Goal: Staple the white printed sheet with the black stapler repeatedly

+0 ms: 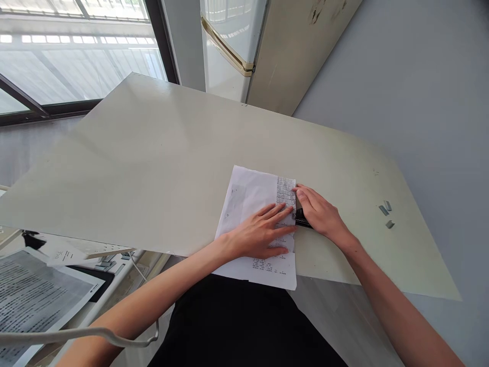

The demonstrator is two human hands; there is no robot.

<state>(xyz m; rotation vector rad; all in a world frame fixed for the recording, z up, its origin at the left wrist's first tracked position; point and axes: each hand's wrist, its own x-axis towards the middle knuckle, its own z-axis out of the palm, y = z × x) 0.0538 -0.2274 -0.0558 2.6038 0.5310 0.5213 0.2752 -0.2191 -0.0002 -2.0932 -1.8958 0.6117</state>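
One printed paper (248,188) overhangs the near edge of your pale table (171,153).
Your left hand (262,232) lies flat on it, fingers spread; your right hand (321,211) covers a black stapler-like tool (303,220) at its right edge, the grip too hidden to tell. If your left palm lightens, the overhang could drag the paper askew; fingertips near the tool risk a pinch. Small grey pieces (383,210) lie far right; beyond stand a fridge (226,48) and a window (87,66).
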